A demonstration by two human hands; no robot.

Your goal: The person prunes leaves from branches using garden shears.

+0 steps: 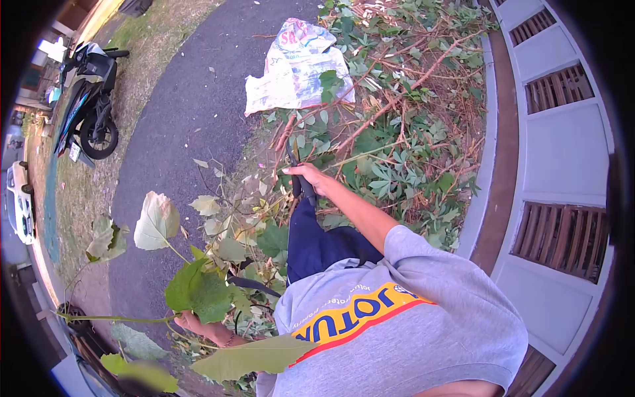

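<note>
My right hand (309,178) is closed around dark-handled pruning shears (292,157), whose pointed blades stick out past the thumb over the cut greenery. Low on the left, my left hand (202,329) grips a leafy branch (119,319). Its green stem runs out to the left, and broad leaves hang around the hand, partly hiding the fingers. One large pale leaf (157,221) rises above it, and another leaf (254,357) crosses in front of my left forearm. Beneath both hands lies a heap of cut branches and leaves (397,142).
A white printed sack (301,69) lies flat at the edge of the dark paved path (178,99). On the left, a motorbike (92,99) stands on grass, with a white car (21,202) beyond. A pale wall with slatted vents (565,152) runs along the right.
</note>
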